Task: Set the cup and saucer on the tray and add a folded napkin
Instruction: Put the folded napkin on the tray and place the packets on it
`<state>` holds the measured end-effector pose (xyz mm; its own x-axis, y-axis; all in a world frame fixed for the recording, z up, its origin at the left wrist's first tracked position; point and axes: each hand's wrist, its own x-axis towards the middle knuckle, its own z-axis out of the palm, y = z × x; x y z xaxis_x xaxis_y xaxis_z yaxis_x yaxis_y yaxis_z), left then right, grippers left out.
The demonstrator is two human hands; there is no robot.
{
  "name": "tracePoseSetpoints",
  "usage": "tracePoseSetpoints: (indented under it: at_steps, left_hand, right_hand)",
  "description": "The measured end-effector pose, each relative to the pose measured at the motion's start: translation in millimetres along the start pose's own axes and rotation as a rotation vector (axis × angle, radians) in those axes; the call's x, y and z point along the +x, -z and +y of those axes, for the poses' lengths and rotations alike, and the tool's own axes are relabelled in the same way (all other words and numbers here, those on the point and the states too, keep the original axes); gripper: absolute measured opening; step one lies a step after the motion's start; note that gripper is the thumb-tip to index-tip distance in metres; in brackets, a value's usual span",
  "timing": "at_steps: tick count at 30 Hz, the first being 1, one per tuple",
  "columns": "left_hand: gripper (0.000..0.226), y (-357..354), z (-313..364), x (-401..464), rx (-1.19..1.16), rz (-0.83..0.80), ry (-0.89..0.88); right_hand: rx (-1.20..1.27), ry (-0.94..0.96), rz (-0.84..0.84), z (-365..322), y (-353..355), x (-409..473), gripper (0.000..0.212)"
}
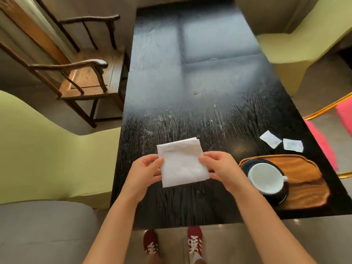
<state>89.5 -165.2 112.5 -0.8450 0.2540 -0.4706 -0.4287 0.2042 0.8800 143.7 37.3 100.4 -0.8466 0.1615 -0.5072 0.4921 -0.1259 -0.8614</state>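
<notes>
A white folded napkin [182, 162] is held just above the black table, near its front edge. My left hand [145, 171] pinches its left edge and my right hand [221, 166] pinches its right edge. To the right lies a wooden tray [306, 178]. On the tray's left part sits a dark saucer [279, 196] with a white cup [264, 178] on it, handle pointing right.
Two small white packets [270, 139] [293, 144] lie on the black table [190, 88] beyond the tray. A wooden armchair [85, 73] stands at the left, pale green chairs [38, 149] flank the table, and a pink cushioned seat [341, 134] is at the right.
</notes>
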Motion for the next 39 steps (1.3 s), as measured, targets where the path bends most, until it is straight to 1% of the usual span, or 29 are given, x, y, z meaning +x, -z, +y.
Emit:
tracePoseSetpoints:
  at_steps: [5,7,10,14,17,23,26,29,33,37,39]
  left_hand:
    - [0.023,-14,33,-31,-0.012,-0.132,-0.065]
    - [0.022,-20,39,-38,-0.021,-0.119,-0.085]
    - [0.016,-35,44,-59,-0.034,-0.082,-0.159]
    - [0.015,-54,40,-85,-0.008,-0.092,-0.24]
    - [0.015,-72,30,-100,0.01,-0.12,-0.247]
    - [0.016,-117,14,-120,0.006,-0.158,-0.192]
    - [0.018,-149,16,-122,0.0,-0.127,-0.219]
    - [0.014,-197,17,-115,0.028,-0.057,-0.253]
    - [0.008,-275,5,-93,0.135,0.017,-0.295]
    - [0.022,-352,-12,-72,0.166,0.086,-0.282]
    - [0.027,-379,-22,-66,0.203,0.046,-0.216]
  right_hand:
    - [-0.049,0.106,0.077,-32,22,-42,0.017]
    - [-0.055,0.127,0.103,-37,25,-54,0.018]
    - [-0.052,0.17,0.166,-40,31,-85,0.019]
    - [-0.012,0.165,0.234,-29,41,-123,0.019]
    - [-0.001,0.134,0.263,-14,52,-150,0.018]
    - [0.048,0.129,0.308,11,90,-183,0.018]
    - [0.068,0.143,0.338,15,121,-185,0.018]
    - [0.056,0.147,0.373,18,168,-178,0.018]
    - [0.048,0.138,0.332,25,244,-158,0.017]
    - [-0.018,0.114,0.307,35,316,-131,0.017]
    - [-0.065,0.09,0.306,46,341,-117,0.02]
